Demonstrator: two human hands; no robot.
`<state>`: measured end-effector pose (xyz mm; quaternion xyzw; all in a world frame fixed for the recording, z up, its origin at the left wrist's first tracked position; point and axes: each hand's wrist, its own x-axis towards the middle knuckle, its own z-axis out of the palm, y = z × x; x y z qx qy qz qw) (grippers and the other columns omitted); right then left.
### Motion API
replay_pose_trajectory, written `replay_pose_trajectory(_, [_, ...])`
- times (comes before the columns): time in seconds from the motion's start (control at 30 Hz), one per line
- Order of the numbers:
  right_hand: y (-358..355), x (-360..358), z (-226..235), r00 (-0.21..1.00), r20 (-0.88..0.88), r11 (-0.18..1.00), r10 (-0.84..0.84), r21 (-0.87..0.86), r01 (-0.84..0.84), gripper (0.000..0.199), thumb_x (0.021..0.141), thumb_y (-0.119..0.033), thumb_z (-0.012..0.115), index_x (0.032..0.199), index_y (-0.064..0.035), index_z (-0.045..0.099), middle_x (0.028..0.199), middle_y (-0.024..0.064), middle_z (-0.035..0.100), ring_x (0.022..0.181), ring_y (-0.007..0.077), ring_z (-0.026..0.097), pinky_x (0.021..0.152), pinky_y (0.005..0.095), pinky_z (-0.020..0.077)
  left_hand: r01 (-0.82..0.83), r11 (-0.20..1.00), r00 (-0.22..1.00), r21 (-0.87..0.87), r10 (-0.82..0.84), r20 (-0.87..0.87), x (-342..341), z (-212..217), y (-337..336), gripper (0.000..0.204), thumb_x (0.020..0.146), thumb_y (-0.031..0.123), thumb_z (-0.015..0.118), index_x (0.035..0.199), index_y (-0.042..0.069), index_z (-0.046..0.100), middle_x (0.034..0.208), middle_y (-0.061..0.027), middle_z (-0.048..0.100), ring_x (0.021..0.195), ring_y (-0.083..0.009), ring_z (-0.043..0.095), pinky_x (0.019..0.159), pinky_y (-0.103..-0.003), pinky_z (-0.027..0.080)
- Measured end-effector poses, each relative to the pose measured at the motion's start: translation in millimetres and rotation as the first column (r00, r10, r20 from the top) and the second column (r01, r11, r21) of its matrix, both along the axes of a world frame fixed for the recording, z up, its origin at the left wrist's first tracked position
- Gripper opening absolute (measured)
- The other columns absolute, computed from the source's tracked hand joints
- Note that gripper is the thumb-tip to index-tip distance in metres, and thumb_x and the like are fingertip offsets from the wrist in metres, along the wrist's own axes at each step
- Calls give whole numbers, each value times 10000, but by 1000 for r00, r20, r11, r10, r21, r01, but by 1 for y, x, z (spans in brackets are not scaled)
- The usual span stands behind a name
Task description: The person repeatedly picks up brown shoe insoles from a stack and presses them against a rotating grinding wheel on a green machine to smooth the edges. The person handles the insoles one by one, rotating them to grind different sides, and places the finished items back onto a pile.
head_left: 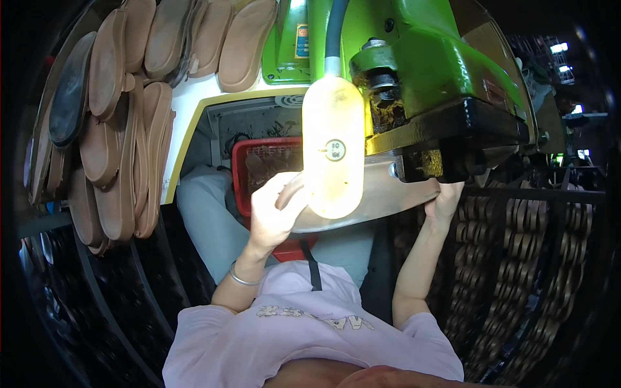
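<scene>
My left hand (275,213) is closed, its fingers curled just left of the bright oval lamp (333,187). The lamp hides its fingertips and anything in them. Under the green machine's black head (440,161), my right hand (445,202) is bent closed at the right end of a smooth grey-brown curved sheet (381,194). The head and sheet partly cover its fingers, so what they grip cannot be made out. The sheet spans the space between both hands, above my lap. A metal bangle (244,275) circles my left wrist.
Brown shoe soles (119,155) lie piled at the left, one dark sole (71,90) among them. More soles line the white tabletop's back edge. A red basket (240,174) sits below the table opening. Racks of soles (517,258) stand at the right.
</scene>
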<state>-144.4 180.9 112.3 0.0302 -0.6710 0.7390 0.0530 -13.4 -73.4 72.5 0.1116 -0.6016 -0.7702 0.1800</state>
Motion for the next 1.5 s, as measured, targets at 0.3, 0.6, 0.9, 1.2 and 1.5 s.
replay_pose_trajectory(0.3, [-34, 4, -21, 965, 2, 961, 261, -100, -259, 327, 792, 35, 573, 1119, 27, 565, 1012, 66, 616, 931, 163, 591, 840, 297, 474, 37, 998, 996, 54, -42, 82, 42, -18, -47, 210, 850, 16, 633, 1048, -49, 604, 960, -68, 655, 879, -107, 600, 810, -245, 471])
replay_pose_trajectory(0.6, [-44, 21, -29, 916, -126, 925, 381, 51, -378, 440, 797, 50, 642, 1208, -12, 498, 1070, 51, 591, 925, 124, 573, 852, 263, 447, 77, 981, 980, -178, -42, 193, 51, -12, -67, 195, 811, 30, 700, 985, -17, 627, 885, -40, 653, 814, -99, 606, 738, -237, 489])
replay_pose_trajectory(0.9, [22, -19, -3, 993, -90, 997, 74, 1, -74, 422, 849, -3, 617, 1254, 3, 502, 1122, 50, 595, 1041, 144, 565, 918, 271, 438, -125, 876, 959, -466, -12, -282, -36, 10, 6, 97, 756, 45, 661, 832, -10, 636, 749, -135, 623, 605, -269, 606, 576, -329, 490])
replay_pose_trajectory(1.2, [-6, -5, -25, 966, 135, 975, 222, -56, -217, 293, 859, -48, 594, 1143, -15, 527, 960, 41, 600, 827, 106, 571, 735, 245, 465, 264, 953, 962, -149, -249, 116, -19, 18, -51, 137, 770, 71, 714, 761, -42, 637, 624, -34, 566, 571, -66, 472, 522, -241, 390])
replay_pose_trajectory(1.5, [-72, 38, -21, 922, -25, 922, 386, -23, -387, 356, 864, -34, 625, 1195, 35, 511, 1098, 81, 599, 990, 139, 575, 899, 284, 446, 262, 963, 934, -65, -236, 267, 28, -11, -117, 267, 802, 198, 761, 716, 1, 603, 640, 42, 545, 594, -20, 451, 513, -194, 349])
